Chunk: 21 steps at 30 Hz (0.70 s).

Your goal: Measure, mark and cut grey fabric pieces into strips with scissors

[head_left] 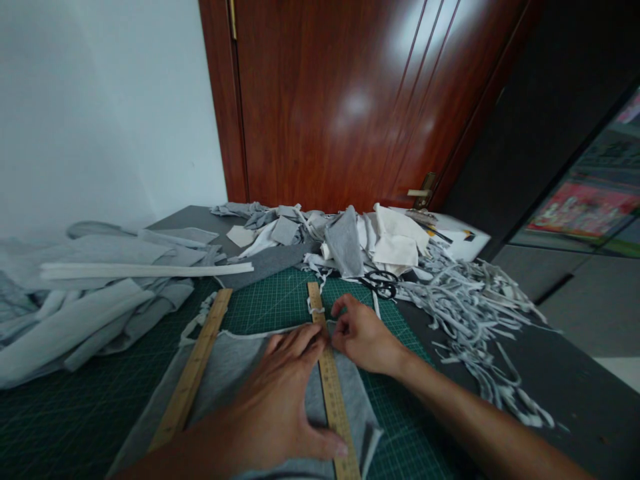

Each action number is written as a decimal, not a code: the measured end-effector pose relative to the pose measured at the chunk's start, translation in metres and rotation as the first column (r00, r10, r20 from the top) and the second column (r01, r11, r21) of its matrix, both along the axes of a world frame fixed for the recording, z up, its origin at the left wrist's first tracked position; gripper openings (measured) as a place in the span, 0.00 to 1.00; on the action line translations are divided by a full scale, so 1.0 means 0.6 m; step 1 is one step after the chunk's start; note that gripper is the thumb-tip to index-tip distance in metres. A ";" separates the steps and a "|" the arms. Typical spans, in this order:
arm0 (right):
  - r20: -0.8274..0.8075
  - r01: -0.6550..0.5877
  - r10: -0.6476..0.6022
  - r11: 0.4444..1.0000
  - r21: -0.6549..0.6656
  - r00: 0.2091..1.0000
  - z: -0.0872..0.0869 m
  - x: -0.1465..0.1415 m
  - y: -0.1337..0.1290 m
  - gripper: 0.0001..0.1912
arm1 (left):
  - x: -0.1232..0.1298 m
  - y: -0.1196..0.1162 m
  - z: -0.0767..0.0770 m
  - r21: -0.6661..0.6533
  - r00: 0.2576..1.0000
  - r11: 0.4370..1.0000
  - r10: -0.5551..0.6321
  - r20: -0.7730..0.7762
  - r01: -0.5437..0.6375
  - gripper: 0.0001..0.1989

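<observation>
Left hand [280, 393], spread wide, rests on one wooden ruler [330, 380] over grey cloth [230, 367], right hand [367, 338] curled beside, grip unclear.

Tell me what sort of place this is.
Probably a cloth-cutting workspace indoors by a reddish-brown door: the gridded green cutting mat, two wooden rulers on grey cloth, and heap of fabric strips point to it.

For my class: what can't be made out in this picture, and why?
All in the head view:
Straight tan wooden ruler under the left hand: near end cut off by the bottom edge.
Flat grey fabric piece: partly hidden by that hand.
Right hand: curled fingers hide whether anything is pinched.
Red printed item, far right: blurred, details unreadable.
</observation>
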State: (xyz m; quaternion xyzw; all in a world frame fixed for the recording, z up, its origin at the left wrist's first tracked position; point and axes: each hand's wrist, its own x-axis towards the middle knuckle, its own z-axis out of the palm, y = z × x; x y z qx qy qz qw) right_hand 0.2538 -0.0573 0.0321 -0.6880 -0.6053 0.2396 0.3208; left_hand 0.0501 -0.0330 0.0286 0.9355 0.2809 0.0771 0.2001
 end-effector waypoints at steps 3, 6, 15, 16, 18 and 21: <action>-0.006 0.029 -0.029 1.000 0.010 1.000 0.008 0.006 0.001 0.22 | 0.000 0.000 0.000 -0.010 1.000 1.000 -0.007 0.027 0.007 0.62; 0.003 0.006 -0.006 1.000 -0.011 1.000 0.010 0.007 0.002 0.22 | 0.002 0.000 0.003 -0.020 0.999 1.000 -0.005 0.038 0.006 0.62; 0.038 0.010 -0.008 0.999 -0.053 0.999 0.003 0.001 0.026 0.22 | 0.003 0.002 -0.006 0.007 1.000 1.000 -0.012 0.025 0.012 0.63; 0.041 0.023 -0.022 0.999 -0.044 0.999 0.005 0.003 0.030 0.22 | 0.002 0.002 -0.006 0.006 0.999 1.000 -0.007 0.031 0.007 0.63; 0.043 0.034 -0.032 0.999 -0.034 0.999 0.007 0.005 0.033 0.22 | 0.002 0.002 -0.003 -0.002 0.999 1.000 -0.002 0.050 0.002 0.62; 0.047 -0.003 0.005 0.999 -0.051 0.999 0.008 0.007 0.029 0.22 | 0.001 -0.001 0.004 -0.004 0.997 1.000 -0.009 0.074 0.010 0.59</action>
